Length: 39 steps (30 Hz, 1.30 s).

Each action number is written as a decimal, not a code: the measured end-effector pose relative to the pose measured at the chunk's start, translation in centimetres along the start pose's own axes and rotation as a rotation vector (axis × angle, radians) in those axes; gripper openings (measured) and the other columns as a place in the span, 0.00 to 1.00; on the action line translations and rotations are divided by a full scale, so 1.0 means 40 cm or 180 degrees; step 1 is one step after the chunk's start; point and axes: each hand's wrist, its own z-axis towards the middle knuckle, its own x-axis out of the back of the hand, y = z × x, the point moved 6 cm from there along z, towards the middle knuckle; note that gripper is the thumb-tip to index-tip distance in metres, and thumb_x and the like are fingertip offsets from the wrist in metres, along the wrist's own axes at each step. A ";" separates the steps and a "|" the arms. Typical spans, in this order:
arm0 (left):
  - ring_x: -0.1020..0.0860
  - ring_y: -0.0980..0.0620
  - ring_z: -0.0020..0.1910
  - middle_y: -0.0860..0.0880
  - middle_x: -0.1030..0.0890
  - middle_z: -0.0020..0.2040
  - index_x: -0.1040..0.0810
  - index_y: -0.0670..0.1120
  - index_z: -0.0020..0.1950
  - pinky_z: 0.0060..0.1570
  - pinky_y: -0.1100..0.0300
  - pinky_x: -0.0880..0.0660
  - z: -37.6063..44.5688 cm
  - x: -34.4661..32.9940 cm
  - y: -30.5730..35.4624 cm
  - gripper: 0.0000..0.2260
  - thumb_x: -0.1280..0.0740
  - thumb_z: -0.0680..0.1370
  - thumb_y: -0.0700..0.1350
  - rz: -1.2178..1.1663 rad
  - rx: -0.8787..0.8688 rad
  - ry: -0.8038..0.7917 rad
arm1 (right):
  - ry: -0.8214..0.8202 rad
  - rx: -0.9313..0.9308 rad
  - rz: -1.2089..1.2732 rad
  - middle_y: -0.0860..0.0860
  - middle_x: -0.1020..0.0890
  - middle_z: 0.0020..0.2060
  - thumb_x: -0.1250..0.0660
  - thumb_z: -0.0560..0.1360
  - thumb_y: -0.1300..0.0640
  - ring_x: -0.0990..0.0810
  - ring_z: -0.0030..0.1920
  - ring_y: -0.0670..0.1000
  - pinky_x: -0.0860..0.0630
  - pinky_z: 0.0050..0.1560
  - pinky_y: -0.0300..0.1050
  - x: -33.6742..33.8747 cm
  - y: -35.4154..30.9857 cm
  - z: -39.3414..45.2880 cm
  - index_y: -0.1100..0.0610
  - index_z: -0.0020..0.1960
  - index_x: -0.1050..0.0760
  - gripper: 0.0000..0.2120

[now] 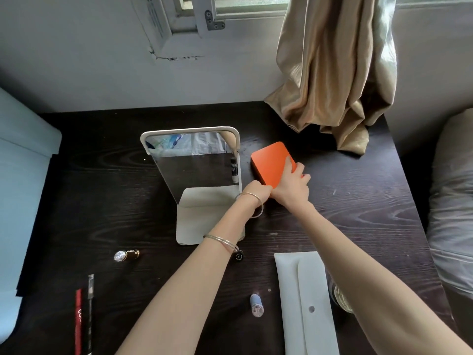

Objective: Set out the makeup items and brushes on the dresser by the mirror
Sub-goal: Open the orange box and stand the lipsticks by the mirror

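Note:
An orange makeup case lies on the dark wooden dresser, just right of the white-framed standing mirror. My right hand holds the case, fingers over its lid and near right edge. My left hand grips its near left corner with curled fingers. On the near left lie a gold-capped lipstick and two slim pencils. A small blue tube lies near the front, beside a white pouch.
A beige curtain hangs down onto the dresser's back right corner. A pale blue cabinet borders the left side, grey bedding the right. A glass item sits partly hidden under my right forearm.

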 end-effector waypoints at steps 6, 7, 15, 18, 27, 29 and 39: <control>0.35 0.48 0.35 0.44 0.33 0.34 0.34 0.44 0.33 0.37 0.58 0.39 -0.026 0.042 -0.092 0.11 0.42 0.77 0.40 0.0679 -0.0067 -0.0316 | -0.0497 0.1046 -0.0118 0.54 0.46 0.72 0.23 0.60 0.55 0.41 0.65 0.66 0.41 0.68 0.53 0.027 0.012 0.030 0.49 0.75 0.49 0.52; 0.32 0.47 0.38 0.41 0.31 0.37 0.31 0.42 0.35 0.38 0.58 0.38 -0.031 0.057 -0.112 0.11 0.42 0.77 0.40 0.0841 -0.0055 -0.0286 | -0.0663 0.1144 -0.0150 0.53 0.47 0.73 0.24 0.60 0.56 0.41 0.66 0.66 0.40 0.68 0.54 0.022 0.007 0.030 0.48 0.75 0.49 0.51; 0.32 0.47 0.43 0.42 0.26 0.38 0.26 0.40 0.37 0.42 0.59 0.39 -0.028 0.132 -0.205 0.10 0.42 0.77 0.40 0.1304 0.0104 -0.0096 | -0.0705 0.1445 -0.0024 0.54 0.55 0.76 0.32 0.67 0.69 0.50 0.74 0.62 0.43 0.72 0.53 -0.010 -0.071 0.031 0.48 0.74 0.42 0.40; 0.25 0.42 0.50 0.41 0.21 0.48 0.22 0.40 0.47 0.48 0.53 0.30 -0.028 0.201 -0.259 0.10 0.39 0.76 0.44 0.1667 0.0391 0.0119 | -0.0668 0.1092 0.0905 0.56 0.54 0.76 0.37 0.68 0.73 0.48 0.75 0.58 0.40 0.71 0.47 -0.015 -0.074 0.029 0.51 0.75 0.45 0.41; 0.32 0.41 0.68 0.40 0.29 0.69 0.30 0.42 0.69 0.65 0.53 0.36 -0.081 0.477 -0.345 0.17 0.44 0.81 0.43 -0.1238 0.0325 0.2127 | -0.0798 -0.0615 0.4577 0.56 0.19 0.53 0.44 0.76 0.63 0.27 0.48 0.49 0.30 0.45 0.38 -0.049 -0.097 0.027 0.63 0.63 0.29 0.17; 0.36 0.46 0.72 0.44 0.33 0.72 0.35 0.42 0.72 0.69 0.54 0.42 -0.047 0.455 -0.323 0.21 0.51 0.83 0.49 -0.2581 0.0139 0.1410 | -0.0904 -0.0735 0.4733 0.51 0.20 0.52 0.45 0.79 0.59 0.25 0.53 0.48 0.29 0.47 0.39 -0.068 -0.117 0.020 0.59 0.61 0.28 0.14; 0.32 0.50 0.68 0.50 0.27 0.67 0.30 0.49 0.68 0.61 0.53 0.36 0.006 0.434 -0.295 0.26 0.56 0.81 0.61 -0.2887 0.0074 0.0730 | -0.1286 -0.0839 0.4895 0.46 0.24 0.21 0.47 0.77 0.65 0.28 0.25 0.45 0.33 0.23 0.34 -0.105 -0.225 -0.032 0.58 0.33 0.31 0.16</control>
